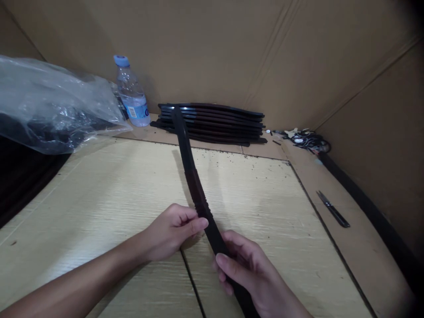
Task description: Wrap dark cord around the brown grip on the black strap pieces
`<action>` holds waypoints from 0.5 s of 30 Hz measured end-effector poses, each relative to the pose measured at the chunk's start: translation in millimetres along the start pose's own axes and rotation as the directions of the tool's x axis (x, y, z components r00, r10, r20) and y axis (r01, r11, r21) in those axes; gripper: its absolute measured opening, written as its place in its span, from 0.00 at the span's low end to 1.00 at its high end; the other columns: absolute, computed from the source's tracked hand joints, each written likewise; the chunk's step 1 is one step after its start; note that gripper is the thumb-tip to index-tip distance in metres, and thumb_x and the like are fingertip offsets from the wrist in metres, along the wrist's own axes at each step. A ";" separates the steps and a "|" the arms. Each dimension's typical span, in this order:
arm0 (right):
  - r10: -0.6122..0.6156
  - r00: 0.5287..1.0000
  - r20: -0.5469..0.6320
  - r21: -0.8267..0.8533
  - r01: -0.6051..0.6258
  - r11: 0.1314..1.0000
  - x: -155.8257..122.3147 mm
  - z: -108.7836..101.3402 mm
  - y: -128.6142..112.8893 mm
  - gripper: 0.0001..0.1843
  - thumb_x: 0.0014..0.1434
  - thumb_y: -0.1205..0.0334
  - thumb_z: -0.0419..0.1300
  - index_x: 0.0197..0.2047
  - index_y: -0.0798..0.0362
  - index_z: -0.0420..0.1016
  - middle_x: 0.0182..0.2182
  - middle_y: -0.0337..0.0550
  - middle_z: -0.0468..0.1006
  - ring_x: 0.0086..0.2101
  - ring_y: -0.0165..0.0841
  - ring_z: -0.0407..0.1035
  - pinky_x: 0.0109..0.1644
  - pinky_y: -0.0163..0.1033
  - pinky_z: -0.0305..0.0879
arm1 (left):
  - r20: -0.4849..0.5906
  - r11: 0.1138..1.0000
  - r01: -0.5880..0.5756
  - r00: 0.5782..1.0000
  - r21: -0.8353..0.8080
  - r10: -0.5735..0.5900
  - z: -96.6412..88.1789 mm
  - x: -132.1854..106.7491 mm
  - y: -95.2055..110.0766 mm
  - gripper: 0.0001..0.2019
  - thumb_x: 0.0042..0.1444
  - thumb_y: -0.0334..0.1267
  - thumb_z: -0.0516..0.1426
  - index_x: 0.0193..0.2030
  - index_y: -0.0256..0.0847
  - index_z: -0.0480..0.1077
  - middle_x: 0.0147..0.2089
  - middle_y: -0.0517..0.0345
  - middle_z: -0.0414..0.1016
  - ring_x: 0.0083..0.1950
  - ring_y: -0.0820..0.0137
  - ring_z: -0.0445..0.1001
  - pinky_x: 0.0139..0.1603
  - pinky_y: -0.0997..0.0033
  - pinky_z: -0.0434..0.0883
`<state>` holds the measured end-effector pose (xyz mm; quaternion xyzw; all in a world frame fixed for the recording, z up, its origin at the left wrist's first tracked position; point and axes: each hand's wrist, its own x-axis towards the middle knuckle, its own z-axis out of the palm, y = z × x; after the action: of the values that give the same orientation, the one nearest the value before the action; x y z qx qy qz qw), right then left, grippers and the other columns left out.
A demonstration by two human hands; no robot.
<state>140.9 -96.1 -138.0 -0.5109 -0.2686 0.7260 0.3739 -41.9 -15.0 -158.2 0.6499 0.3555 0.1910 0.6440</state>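
A long, slightly curved black strip (196,187) with ridged edges along its middle slants away from me over the wooden board. My left hand (177,229) pinches it just below the ridged part, thumb on top. Lower down, my right hand (243,267) is closed around the same strip, its thumb lying across the face. The strip's near end runs out of view at the bottom, and its far tip overlaps a stack of similar black strips (225,121) at the back.
A water bottle (134,99) stands left of the stack, beside a clear plastic bag (56,106) over dark material. On the right lie small black-handled snips (333,210) and a heap of scraps (308,140). Cardboard walls (212,48) enclose the wooden board (132,176), which carries dark crumbs.
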 end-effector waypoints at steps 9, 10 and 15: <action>0.096 0.995 0.001 0.064 -0.096 0.993 8.2 -0.6 1.8 0.23 0.48 0.42 0.64 0.32 0.54 0.65 0.21 0.36 0.71 0.16 0.22 0.59 0.17 0.27 0.50 | -0.020 0.999 0.013 1.000 0.041 -0.012 0.9 -0.1 4.4 0.22 0.62 0.49 0.48 0.22 0.36 0.60 0.20 0.65 0.55 0.23 0.77 0.53 0.23 0.75 0.51; 0.097 0.995 -0.009 0.066 -0.096 0.993 8.5 -0.9 1.7 0.24 0.47 0.42 0.65 0.32 0.54 0.65 0.21 0.36 0.72 0.16 0.22 0.60 0.17 0.27 0.51 | -0.023 0.999 0.015 1.000 0.043 -0.014 0.8 0.1 4.4 0.22 0.62 0.50 0.48 0.22 0.36 0.60 0.20 0.65 0.55 0.23 0.77 0.53 0.23 0.75 0.51; 0.085 0.996 -0.021 0.082 -0.083 0.993 7.1 -0.1 2.3 0.26 0.43 0.42 0.68 0.34 0.54 0.67 0.21 0.36 0.72 0.17 0.22 0.60 0.18 0.28 0.53 | -0.012 0.996 0.001 1.000 0.090 0.000 0.5 0.0 4.4 0.22 0.62 0.49 0.48 0.23 0.36 0.60 0.22 0.64 0.56 0.24 0.77 0.54 0.23 0.76 0.53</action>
<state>139.0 -91.7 -143.7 -0.5150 -0.2125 0.7452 0.3666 -40.7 -15.0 -154.0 0.6769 0.3678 0.1784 0.6121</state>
